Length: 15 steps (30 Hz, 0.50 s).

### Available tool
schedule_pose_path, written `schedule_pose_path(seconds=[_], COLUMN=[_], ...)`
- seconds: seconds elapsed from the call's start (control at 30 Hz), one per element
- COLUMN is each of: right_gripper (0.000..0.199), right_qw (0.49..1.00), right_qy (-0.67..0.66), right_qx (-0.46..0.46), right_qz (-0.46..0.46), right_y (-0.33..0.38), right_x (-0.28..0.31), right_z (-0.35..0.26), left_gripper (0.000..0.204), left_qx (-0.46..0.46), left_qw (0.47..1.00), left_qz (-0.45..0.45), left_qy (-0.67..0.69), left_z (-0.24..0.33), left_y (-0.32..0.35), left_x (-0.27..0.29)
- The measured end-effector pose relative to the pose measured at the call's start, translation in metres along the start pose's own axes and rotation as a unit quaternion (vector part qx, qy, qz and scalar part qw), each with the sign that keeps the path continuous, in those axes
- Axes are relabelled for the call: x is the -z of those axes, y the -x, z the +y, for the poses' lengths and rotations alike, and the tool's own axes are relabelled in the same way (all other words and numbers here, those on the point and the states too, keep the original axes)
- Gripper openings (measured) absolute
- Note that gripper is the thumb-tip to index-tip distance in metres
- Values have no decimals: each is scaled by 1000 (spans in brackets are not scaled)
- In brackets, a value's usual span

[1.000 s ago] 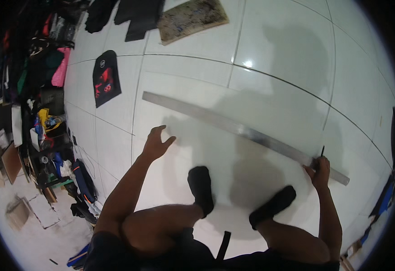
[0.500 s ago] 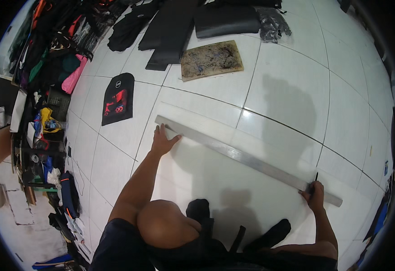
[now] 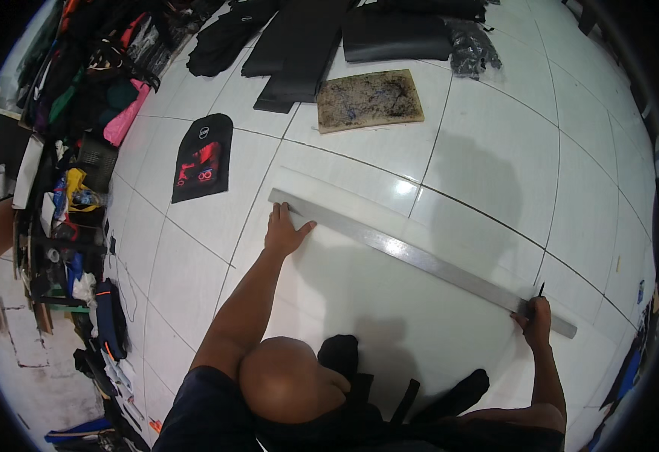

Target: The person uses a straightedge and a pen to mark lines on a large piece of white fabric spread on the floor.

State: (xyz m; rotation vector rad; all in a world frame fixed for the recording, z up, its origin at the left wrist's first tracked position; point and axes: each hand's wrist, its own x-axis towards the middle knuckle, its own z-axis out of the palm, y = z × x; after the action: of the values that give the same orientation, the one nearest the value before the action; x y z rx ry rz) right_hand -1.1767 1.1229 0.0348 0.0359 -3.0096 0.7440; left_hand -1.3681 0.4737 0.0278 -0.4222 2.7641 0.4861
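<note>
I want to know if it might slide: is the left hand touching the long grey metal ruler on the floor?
Touching. The head view shows the left hand pressed flat on the long grey metal ruler near its far end.

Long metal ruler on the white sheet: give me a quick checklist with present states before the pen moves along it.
1. Left hand pressing down the long metal ruler near its far left end: ok.
2. Right hand at the ruler's other end, holding a dark pen: ok.
3. Pen tip against the ruler's edge: cannot tell, too small.
4. Ruler lies flat on the white sheet, diagonal across it: ok.
5. Ruler's middle held down: not ok, no hand there; it might shift.
6. Feet in dark socks clear of the ruler: ok.
</note>
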Motion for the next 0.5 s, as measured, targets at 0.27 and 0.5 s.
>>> schedule_pose_path(seconds=[0.27,0.5], right_gripper=[56,55], right_qw=[999,1000], right_qy=[-24,-5], right_qx=[-47,-17], right_qz=[5,13], right_y=[1,-4], right_x=[-4,4], right_z=[3,-2], left_gripper=[104,108], left_qx=[-37,-23], left_qw=[999,999], left_qz=[27,-2], left_qy=[-21,-33], left_z=[1,12], left_y=[-3,-7], left_x=[1,7])
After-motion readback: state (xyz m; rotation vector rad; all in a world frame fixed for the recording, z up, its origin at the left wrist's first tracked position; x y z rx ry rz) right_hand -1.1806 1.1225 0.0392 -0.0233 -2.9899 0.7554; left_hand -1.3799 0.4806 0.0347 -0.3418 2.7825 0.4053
